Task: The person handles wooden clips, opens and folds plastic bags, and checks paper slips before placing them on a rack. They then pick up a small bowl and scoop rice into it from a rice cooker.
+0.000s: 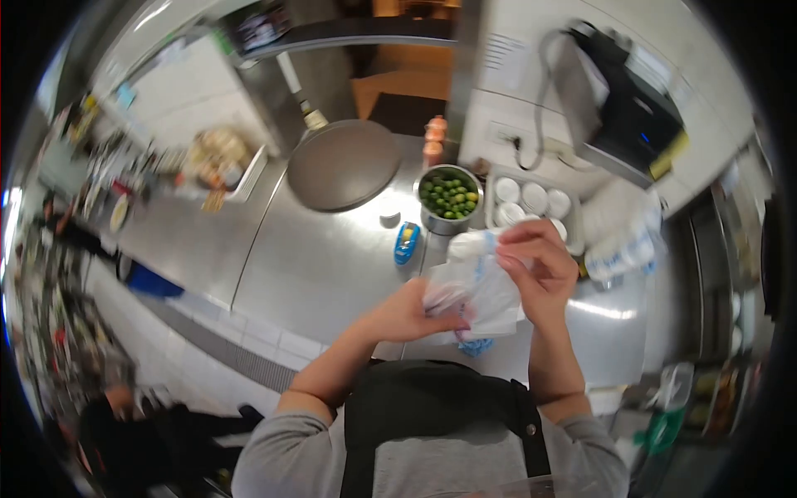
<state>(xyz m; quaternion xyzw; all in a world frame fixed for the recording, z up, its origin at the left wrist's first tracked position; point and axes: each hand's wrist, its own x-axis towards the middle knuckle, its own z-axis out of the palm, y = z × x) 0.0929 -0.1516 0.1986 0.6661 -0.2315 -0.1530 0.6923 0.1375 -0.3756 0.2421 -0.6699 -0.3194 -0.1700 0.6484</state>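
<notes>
A thin, translucent white plastic bag is between my hands, above the steel counter. My left hand grips its left side, with the thumb across the front. At the upper right, my right hand pinches the bag's edge between thumb and fingers. Just behind the bag lies a white bundle, partly covered; I cannot make out what it is. A blue cloth shows below the bag, near the counter's front edge. Beyond my left hand, a blue object with a yellow part rests on the counter.
A metal pot of limes stands behind the hands, beside a tray of white-lidded containers. A large round pan lies at the back. White-and-blue plastic packs sit at right. Other people are at left.
</notes>
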